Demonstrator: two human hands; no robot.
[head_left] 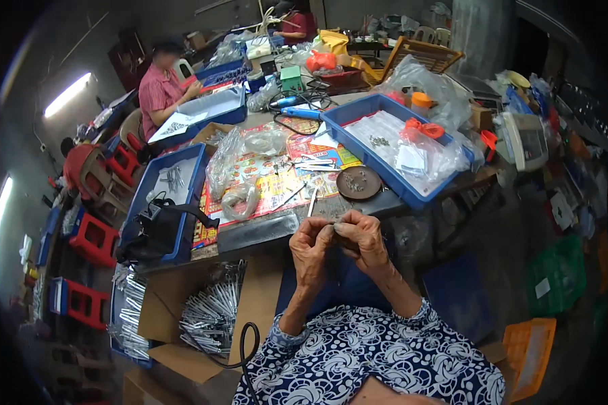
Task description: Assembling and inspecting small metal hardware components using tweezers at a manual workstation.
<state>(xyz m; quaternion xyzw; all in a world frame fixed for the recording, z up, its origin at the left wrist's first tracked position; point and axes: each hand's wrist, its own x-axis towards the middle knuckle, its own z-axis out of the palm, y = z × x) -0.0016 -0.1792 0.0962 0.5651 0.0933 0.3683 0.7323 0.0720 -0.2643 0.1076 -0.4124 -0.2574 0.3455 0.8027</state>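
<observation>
Both hands meet just above the near edge of the surface [263, 233]. A small metal part [336, 223] is pinched between the left hand [312, 246] and right hand [362, 239], apparently lying crosswise from fingertip to fingertip, equally near both.

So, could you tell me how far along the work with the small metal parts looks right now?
Done: a cardboard box by the person's left knee holds a heap of silvery metal rods, though I cannot tell whether they are finished. In hand: the left hand and right hand pinch one small metal piece together. Left: small parts lie in the round dish and the blue tray.
</observation>
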